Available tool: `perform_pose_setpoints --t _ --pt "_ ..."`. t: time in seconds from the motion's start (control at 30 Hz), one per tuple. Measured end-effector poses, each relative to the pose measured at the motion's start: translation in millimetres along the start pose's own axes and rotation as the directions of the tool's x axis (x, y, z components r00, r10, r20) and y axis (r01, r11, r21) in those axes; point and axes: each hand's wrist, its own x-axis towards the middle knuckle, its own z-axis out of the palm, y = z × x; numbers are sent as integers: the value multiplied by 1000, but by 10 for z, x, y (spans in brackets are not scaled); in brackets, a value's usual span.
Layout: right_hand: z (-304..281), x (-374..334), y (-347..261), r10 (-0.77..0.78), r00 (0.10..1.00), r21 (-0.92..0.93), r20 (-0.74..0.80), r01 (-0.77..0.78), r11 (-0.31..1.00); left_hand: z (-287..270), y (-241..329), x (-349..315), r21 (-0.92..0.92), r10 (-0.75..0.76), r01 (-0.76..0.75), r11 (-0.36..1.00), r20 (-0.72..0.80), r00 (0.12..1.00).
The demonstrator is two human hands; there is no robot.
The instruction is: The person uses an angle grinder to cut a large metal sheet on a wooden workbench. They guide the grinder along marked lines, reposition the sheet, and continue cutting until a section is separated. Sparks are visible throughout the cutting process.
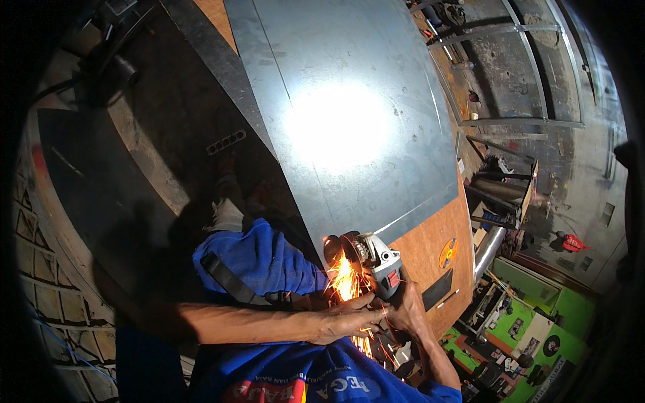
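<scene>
An angle grinder (386, 269), grey with a red patch, sits at the near corner of a large grey metal sheet (416, 154). Its dark disc touches or nearly touches the sheet's edge, and bright orange sparks (346, 275) stream from it toward my body. My right hand (408, 310) is wrapped round the grinder's body. Across from the left comes my left forearm, and my left hand (346, 319) closes against the tool's rear beside the right hand, just by the sparks. Glare and sparks partly hide the left fingertips.
Beneath the sheet lies a brown wooden board (416, 248), bearing a yellow disc (447, 253), a black rectangular plate (437, 289) and a pencil-like stick (448, 299). A power strip (226, 142) rests on the dark floor at left. Metal framing (517, 122) stands at far right.
</scene>
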Motion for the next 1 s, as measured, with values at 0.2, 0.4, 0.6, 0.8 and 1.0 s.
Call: perform_pose_setpoints --t 0.2,0.4,0.6,0.8,1.0 --pt "-20 8 -52 76 997 -17 27 -75 997 -18 -45 10 -1 47 -47 999 -18 999" --pt "-9 39 -89 62 998 2 6 -62 998 -23 -17 -19 9 36 -35 999 -30 999" --pt "-10 67 -78 18 1000 -34 0 -18 999 -24 39 -69 -74 -1 -3 997 -54 999" --pt "2 96 -70 4 1000 -52 -11 -4 999 -8 85 -109 19 50 -50 999 -23 998" --pt "-20 120 -124 6 1000 -20 0 -6 1000 -21 90 -90 -73 -3 -4 997 -87 996"
